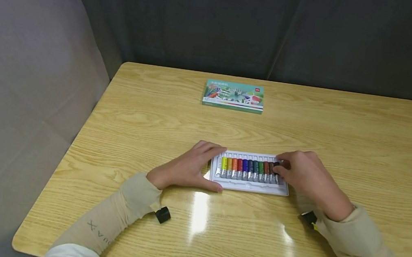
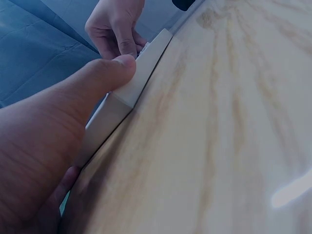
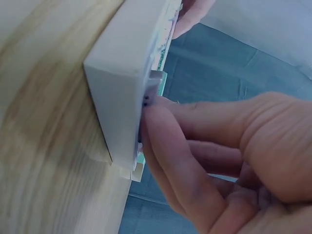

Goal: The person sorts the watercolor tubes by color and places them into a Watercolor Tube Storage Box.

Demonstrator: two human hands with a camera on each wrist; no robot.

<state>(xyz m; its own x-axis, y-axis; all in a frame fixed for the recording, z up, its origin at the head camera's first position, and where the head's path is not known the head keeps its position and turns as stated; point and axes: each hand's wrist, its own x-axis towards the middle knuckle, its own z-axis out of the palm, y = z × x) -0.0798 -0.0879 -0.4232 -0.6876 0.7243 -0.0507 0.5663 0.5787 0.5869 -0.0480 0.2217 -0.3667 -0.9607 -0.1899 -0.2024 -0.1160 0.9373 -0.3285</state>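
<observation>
A white tray [image 1: 248, 187] lies in front of me on the table, with a row of paint tubes [image 1: 244, 168] in many colours. My left hand [image 1: 192, 165] holds its left end, thumb along the front side and fingers at the back. At the right end my right hand [image 1: 306, 172] pinches the last dark paint tube [image 1: 277, 177] between thumb and fingers. In the right wrist view the silvery end of that tube [image 3: 155, 82] tilts up past the tray's rim. The fingertips hide the rest of it.
Farther back on the wooden table [image 1: 148, 111] lies a green paint box [image 1: 234, 95] with printed flowers. A dark curtain [image 1: 215, 27] hangs behind the table, and a grey one [image 1: 29, 88] along the left.
</observation>
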